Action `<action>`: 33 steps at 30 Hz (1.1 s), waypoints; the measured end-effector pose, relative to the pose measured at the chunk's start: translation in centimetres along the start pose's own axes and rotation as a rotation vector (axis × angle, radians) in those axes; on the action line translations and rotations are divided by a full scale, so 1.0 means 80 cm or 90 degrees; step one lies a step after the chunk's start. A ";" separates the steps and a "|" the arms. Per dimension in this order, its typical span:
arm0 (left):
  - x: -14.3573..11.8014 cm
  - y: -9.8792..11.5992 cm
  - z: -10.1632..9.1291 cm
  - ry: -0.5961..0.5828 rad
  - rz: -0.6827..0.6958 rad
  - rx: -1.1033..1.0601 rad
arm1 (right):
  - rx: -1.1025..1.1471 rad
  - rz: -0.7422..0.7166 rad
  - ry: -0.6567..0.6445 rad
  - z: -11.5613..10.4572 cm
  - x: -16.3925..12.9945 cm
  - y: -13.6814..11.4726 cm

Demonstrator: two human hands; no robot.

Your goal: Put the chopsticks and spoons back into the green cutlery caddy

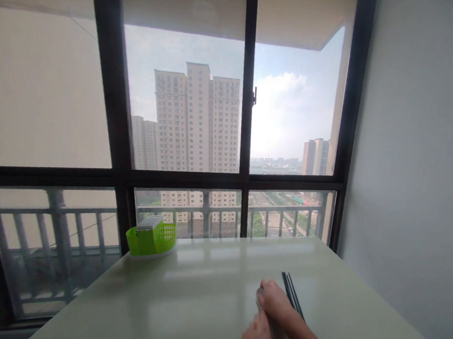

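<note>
My right hand (276,301) is closed just above the tabletop, its forearm coming in from the lower right. Below and slightly left of it, my left hand (257,338) is also closed, near the bottom edge of the view. The two hands are close together, one in front of the other. A small greyish bit of something (259,298) shows at the fingers of my right hand; most of it is hidden, so its kind cannot be told. Several dark chopsticks (293,295) lie side by side on the table, just right of my right hand and partly covered by the forearm.
A bright green plastic basket (150,244) with a pale packet (149,223) in it stands at the table's back left corner. The pale green table (202,277) reaches the dark-framed window (241,179). A plain wall (412,153) rises on the right.
</note>
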State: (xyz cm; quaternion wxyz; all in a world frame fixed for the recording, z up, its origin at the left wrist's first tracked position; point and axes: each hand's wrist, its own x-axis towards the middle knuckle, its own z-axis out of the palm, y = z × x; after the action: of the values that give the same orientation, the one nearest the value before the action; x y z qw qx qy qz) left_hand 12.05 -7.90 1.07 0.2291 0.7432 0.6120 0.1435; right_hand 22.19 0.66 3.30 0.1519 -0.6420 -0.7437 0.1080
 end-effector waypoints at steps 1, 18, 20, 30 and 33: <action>0.004 -0.007 0.013 0.014 0.013 0.025 | -0.006 -0.014 0.001 0.000 -0.003 0.005; 0.043 -0.114 0.099 0.041 0.226 0.154 | -0.099 -0.123 0.148 0.010 -0.035 0.031; 0.036 -0.109 0.088 0.020 0.227 0.144 | -0.094 -0.151 0.139 0.012 -0.034 0.036; 0.023 -0.101 0.072 0.080 0.233 0.112 | -0.057 -0.245 0.145 0.012 -0.028 0.054; 0.004 -0.113 0.046 0.083 0.222 0.094 | -0.037 -0.226 0.161 0.001 -0.036 0.061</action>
State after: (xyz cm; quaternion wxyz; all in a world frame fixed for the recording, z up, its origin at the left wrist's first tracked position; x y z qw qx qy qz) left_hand 6.29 -6.91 -6.73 0.1052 0.8418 0.4966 0.1838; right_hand 27.01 -1.43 1.22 0.2421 -0.5133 -0.8230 -0.0236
